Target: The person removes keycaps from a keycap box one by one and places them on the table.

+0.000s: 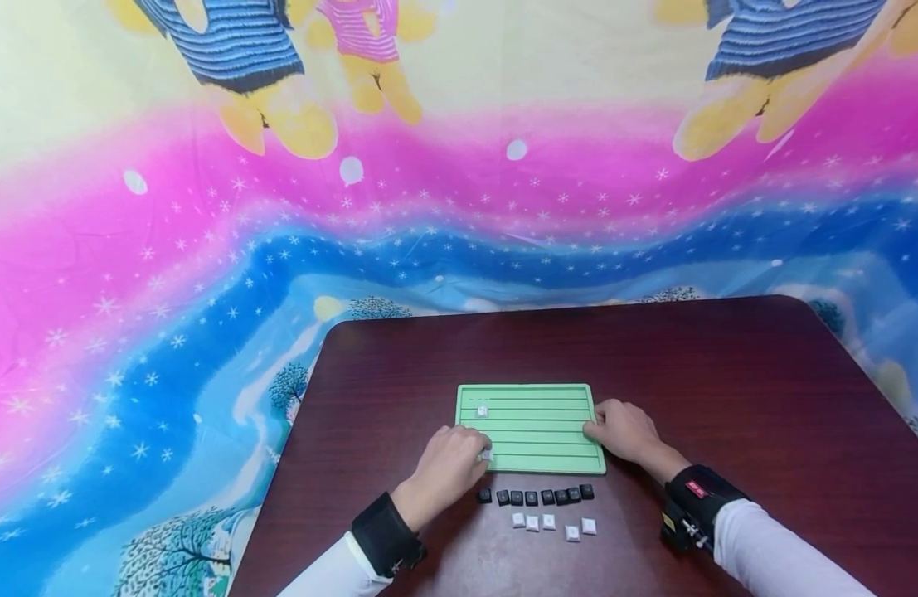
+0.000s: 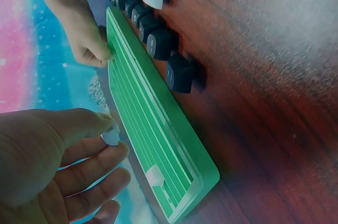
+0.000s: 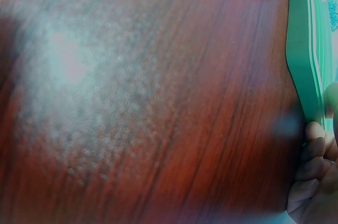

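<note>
A white keycap (image 2: 111, 136) is pinched between the thumb and index finger of my left hand (image 1: 445, 463), over the near left part of a green grooved tray (image 1: 544, 437). The other left fingers are loosely bent in the left wrist view. One white keycap (image 1: 482, 411) sits on the tray towards its far left corner. My right hand (image 1: 629, 431) grips the tray's right edge, thumb on top and fingers curled against the side. The right wrist view catches only part of this hand (image 3: 316, 182) and the tray's corner.
Several black keycaps (image 1: 531, 498) stand in a row just in front of the tray's near edge. Nearer to me lie several white keycaps (image 1: 549, 522) in a looser row. Everything rests on a dark reddish wooden table (image 1: 727, 373), with a patterned cloth (image 1: 429, 207) hanging behind it.
</note>
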Demonstrator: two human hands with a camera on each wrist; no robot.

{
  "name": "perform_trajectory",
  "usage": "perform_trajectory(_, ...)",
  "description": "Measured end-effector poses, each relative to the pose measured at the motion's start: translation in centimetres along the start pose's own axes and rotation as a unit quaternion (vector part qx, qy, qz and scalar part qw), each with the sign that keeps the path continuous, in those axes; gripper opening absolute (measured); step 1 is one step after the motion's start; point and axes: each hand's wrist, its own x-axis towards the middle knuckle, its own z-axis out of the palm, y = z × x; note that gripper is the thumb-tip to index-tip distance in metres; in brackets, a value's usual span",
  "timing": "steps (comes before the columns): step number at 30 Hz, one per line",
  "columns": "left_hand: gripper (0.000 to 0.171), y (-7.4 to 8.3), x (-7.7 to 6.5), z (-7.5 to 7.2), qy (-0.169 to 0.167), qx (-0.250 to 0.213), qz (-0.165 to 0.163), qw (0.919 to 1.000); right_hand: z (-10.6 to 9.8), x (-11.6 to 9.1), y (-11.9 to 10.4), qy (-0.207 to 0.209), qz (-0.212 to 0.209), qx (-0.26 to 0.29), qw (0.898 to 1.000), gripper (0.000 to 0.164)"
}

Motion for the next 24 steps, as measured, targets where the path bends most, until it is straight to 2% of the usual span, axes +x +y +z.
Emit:
perform_trajectory(5, 0.005, 0.4, -0.6, 0.1, -0.006, 0.010, 0.011, 0.9999, 0.0, -0.1, 0.0, -0.002, 0.001, 0.002, 1.000, 0.041)
perform_trajectory(13, 0.008, 1.4, -1.2, 0.6, -0.034, 0.020, 0.026, 0.9989, -0.1, -0.1, 0.0, -0.003, 0.001, 0.001, 1.000, 0.041)
perform_trajectory(24, 0.010, 2.4, -1.7, 0.4, -0.067, 0.035, 0.047, 0.9961, 0.0, 0.0, 0.0, -0.004, 0.003, -0.002, 1.000, 0.040)
